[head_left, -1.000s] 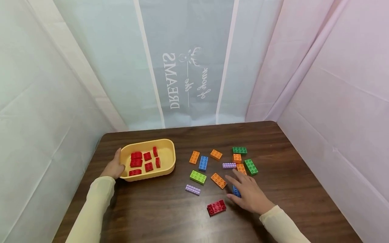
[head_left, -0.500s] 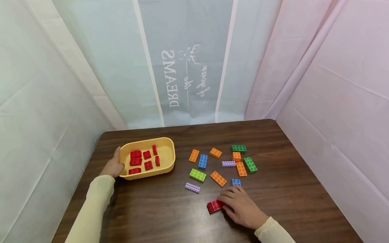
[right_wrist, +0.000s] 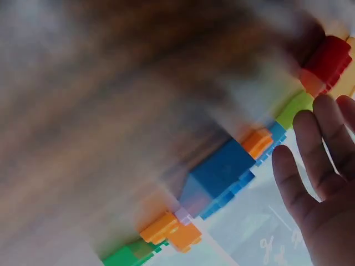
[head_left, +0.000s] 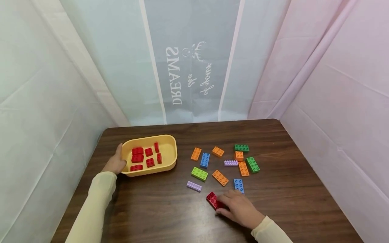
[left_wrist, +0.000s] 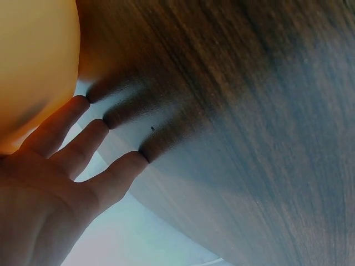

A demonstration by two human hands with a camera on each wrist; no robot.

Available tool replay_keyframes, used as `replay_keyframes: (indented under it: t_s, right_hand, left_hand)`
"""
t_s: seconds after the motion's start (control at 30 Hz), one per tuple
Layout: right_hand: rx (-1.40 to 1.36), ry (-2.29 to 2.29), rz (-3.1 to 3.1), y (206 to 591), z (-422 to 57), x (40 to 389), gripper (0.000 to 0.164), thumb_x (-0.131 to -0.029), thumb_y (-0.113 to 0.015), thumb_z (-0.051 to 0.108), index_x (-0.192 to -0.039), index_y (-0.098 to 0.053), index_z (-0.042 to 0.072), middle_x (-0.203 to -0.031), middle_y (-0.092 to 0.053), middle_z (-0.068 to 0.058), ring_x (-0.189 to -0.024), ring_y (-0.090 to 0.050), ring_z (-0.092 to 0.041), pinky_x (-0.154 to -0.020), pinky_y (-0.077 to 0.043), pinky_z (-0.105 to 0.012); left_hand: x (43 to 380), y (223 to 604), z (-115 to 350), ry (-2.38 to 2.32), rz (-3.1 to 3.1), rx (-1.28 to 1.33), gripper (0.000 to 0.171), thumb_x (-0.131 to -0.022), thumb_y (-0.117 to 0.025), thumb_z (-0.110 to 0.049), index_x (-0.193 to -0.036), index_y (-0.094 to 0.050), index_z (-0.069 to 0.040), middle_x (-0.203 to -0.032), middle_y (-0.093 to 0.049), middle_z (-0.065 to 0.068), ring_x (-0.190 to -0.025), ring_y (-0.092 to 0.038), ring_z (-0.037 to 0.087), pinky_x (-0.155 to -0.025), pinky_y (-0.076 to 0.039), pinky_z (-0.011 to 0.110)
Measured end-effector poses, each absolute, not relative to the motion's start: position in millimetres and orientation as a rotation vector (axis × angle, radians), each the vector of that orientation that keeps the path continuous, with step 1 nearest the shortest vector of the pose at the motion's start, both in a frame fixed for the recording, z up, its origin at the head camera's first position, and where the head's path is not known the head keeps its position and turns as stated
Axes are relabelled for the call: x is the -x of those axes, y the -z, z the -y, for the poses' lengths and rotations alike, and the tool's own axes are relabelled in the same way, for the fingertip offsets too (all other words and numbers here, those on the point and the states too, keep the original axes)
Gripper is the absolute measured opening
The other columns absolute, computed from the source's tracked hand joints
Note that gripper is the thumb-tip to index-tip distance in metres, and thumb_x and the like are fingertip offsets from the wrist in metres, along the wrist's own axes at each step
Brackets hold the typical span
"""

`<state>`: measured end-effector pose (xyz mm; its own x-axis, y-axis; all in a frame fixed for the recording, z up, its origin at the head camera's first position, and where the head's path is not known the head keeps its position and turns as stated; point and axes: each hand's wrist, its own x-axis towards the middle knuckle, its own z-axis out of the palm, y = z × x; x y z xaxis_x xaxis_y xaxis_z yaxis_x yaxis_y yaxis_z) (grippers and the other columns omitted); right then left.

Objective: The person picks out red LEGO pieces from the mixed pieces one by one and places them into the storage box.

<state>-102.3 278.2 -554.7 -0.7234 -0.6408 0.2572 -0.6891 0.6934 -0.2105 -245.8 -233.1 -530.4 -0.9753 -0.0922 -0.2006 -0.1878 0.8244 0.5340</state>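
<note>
My left hand rests at the left end of a yellow bin with several red toy bricks lying in it. In the left wrist view, straight, spread fingers touch the table beside the yellow bin wall. At the table's near middle my right hand pinches a red toy brick, its fingers covering the right end. The right wrist view shows that red brick at the fingertips. A blue brick lies just beyond the right hand.
Loose bricks lie across the table: lime green, orange, blue, purple and dark green. Light curtains hang behind the table and along both sides.
My right hand has come down leftward from beside the blue brick and taken hold of the red brick, which has turned on the table. My left hand stays at the bin.
</note>
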Motion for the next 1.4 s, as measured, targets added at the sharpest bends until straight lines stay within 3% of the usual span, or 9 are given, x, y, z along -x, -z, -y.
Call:
replay_keyframes:
  t_s: [0.17,0.4,0.53,0.8,1.1,1.4]
  right_hand:
    - [-1.146,-0.455,2.789,549,-275,107,0.027,-0.088,-0.065,0.045,-0.104,-0.068,0.024,-0.097,-0.052,0.011,-0.084,-0.046,-0.005,-0.073,-0.049,-0.031]
    - [-1.241,-0.388,2.93,543,-270,110,0.025,-0.088,-0.067,0.036,-0.11,-0.061,0.024,-0.097,-0.064,0.011,-0.088,-0.059,-0.009,-0.079,-0.052,-0.037]
    - [-1.24,-0.382,2.914,543,-264,114,0.023,-0.087,-0.067,0.037,-0.106,-0.062,0.024,-0.093,-0.061,0.011,-0.081,-0.055,-0.007,-0.075,-0.052,-0.034]
    - [-1.227,-0.339,2.971,544,-259,114,0.036,-0.085,-0.069,0.041,-0.118,-0.062,0.027,-0.132,-0.054,-0.003,-0.115,-0.052,-0.023,-0.091,-0.049,-0.05]
    - [-1.272,-0.364,3.017,544,-258,118,0.04,-0.086,-0.066,0.044,-0.122,-0.062,0.026,-0.125,-0.057,0.002,-0.107,-0.054,-0.017,-0.091,-0.05,-0.045]
    - [-1.185,-0.444,2.847,515,-251,141,0.031,-0.082,-0.073,0.04,-0.105,-0.066,0.02,-0.119,-0.06,-0.004,-0.105,-0.057,-0.02,-0.088,-0.052,-0.042]
  left_hand:
    - [248,530,235,-0.865,-2.849,0.22,0.089,-0.085,-0.043,-0.01,-0.156,0.01,-0.007,-0.14,-0.039,0.04,-0.103,-0.052,0.042,-0.092,-0.042,0.057]
    - [249,525,236,-0.866,-2.856,0.218,0.089,-0.085,-0.043,-0.01,-0.156,0.01,-0.006,-0.139,-0.04,0.041,-0.101,-0.052,0.042,-0.09,-0.043,0.057]
    - [246,522,235,-0.858,-2.853,0.235,0.088,-0.086,-0.043,-0.01,-0.156,0.011,-0.006,-0.14,-0.038,0.041,-0.104,-0.052,0.043,-0.092,-0.042,0.059]
    - [242,524,230,-0.854,-2.843,0.242,0.086,-0.087,-0.042,-0.01,-0.156,0.01,-0.006,-0.141,-0.038,0.04,-0.106,-0.053,0.042,-0.094,-0.041,0.059]
    - [240,530,230,-0.867,-2.836,0.26,0.086,-0.087,-0.042,-0.009,-0.156,0.009,-0.007,-0.141,-0.039,0.04,-0.105,-0.053,0.042,-0.095,-0.041,0.058]
    - [243,532,231,-0.896,-2.848,0.244,0.086,-0.087,-0.044,-0.01,-0.157,0.006,-0.007,-0.139,-0.042,0.039,-0.101,-0.055,0.04,-0.091,-0.044,0.056]
